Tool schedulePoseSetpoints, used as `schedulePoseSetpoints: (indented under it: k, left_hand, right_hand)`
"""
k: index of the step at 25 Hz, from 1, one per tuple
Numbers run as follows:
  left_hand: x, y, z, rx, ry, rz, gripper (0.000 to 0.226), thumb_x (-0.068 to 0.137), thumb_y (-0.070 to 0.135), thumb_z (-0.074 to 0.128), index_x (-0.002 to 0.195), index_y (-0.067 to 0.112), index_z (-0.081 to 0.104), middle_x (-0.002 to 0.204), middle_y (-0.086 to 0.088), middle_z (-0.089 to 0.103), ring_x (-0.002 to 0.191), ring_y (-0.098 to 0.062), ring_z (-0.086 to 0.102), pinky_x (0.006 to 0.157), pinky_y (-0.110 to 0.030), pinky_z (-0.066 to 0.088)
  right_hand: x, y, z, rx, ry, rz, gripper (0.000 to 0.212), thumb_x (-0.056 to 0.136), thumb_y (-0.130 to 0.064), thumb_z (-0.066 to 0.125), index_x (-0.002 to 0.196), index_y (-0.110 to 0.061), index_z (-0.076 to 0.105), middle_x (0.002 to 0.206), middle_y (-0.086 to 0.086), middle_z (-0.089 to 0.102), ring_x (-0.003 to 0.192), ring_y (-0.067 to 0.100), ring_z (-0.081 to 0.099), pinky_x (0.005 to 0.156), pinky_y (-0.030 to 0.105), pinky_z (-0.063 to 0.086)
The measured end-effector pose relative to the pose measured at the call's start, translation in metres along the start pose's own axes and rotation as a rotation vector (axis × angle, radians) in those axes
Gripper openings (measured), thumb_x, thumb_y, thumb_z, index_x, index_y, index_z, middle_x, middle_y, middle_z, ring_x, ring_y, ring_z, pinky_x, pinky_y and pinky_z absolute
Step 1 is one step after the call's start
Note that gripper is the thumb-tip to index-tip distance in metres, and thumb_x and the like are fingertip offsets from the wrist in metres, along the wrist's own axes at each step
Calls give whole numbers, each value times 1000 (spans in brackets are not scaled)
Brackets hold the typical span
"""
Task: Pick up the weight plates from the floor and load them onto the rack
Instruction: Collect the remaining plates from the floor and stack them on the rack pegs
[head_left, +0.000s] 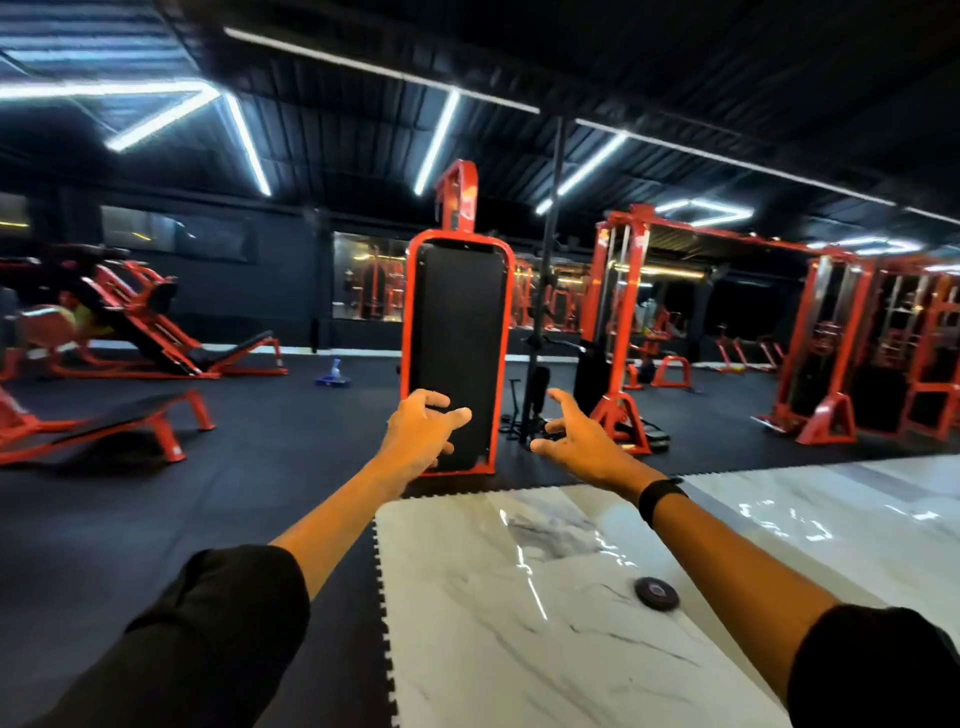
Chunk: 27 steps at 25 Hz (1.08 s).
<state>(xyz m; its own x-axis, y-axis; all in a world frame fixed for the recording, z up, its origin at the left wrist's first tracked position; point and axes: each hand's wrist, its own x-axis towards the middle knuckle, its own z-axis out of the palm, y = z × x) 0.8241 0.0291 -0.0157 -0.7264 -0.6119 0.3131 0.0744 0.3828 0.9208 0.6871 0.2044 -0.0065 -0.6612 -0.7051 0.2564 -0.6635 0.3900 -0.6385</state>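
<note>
One small dark round weight plate (656, 593) lies flat on the white marble-pattern floor, below my right forearm. Both my arms stretch forward at chest height. My left hand (423, 431) is held out with its fingers loosely spread and holds nothing. My right hand (574, 434) is also out in front with spread, slightly bent fingers, empty, a black band on its wrist. Both hands hang in the air in front of a tall red-framed machine with a black panel (457, 358). I see no plate rack that I can tell apart from the other machines.
Black rubber matting (260, 493) covers the floor to the left and ahead. Red benches (130, 415) stand at the left, red cable stations (623, 322) and racks (883, 338) at the right. A blue bottle (334, 371) sits on the floor in the distance. A person sits at the far left machine.
</note>
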Motion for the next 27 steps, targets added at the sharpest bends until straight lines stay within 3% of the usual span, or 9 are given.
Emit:
schedulePoseSetpoints:
  k: [7,14,17,19,22,27]
  left_hand:
    - [105,-59,178,-87,-276,-80,35,88,32,69,115,15,55,100,-6,67,76,-21,68,63,-35,51]
    - [249,-54,364,-103,-384,-12,28,89,29,68,111,14,56,94,-7,67,72,-21,66,57,-31,47]
    - [295,-55,436,-122,-434,36,29,90,25,68,112,11,57,103,-11,67,76,-22,66,53,-22,47]
    - [324,-68,480,-111,-466,9,32,90,26,68,114,11,57,106,-10,66,77,-22,67,56,-23,49]
    - [373,-97,538,-112,-483,-41,32,88,30,69,114,13,57,105,-8,66,77,-23,69,61,-32,51]
    - [479,-146,624,-124,-481,-101,33,87,30,69,113,14,57,100,-7,67,78,-25,69,61,-33,52]
  right_hand:
    - [56,170,-48,-40,57,274,83,94,-29,61,154,-25,5,145,18,43,127,31,50,99,35,43]
    - [144,322,-163,-79,172,345,80,94,-27,60,154,-23,7,145,19,43,128,33,49,104,42,41]
    - [186,376,-221,-83,232,364,82,94,-30,60,154,-24,5,145,21,42,128,35,48,105,44,41]
    - [216,415,-243,-73,263,389,81,95,-30,59,154,-23,5,144,21,43,125,35,51,105,45,42]
    - [263,482,-241,-84,224,415,82,94,-29,60,154,-24,4,145,20,44,126,35,50,105,44,41]
    - [341,599,-228,-74,154,472,85,94,-29,61,154,-24,2,148,19,39,131,34,47,108,43,41]
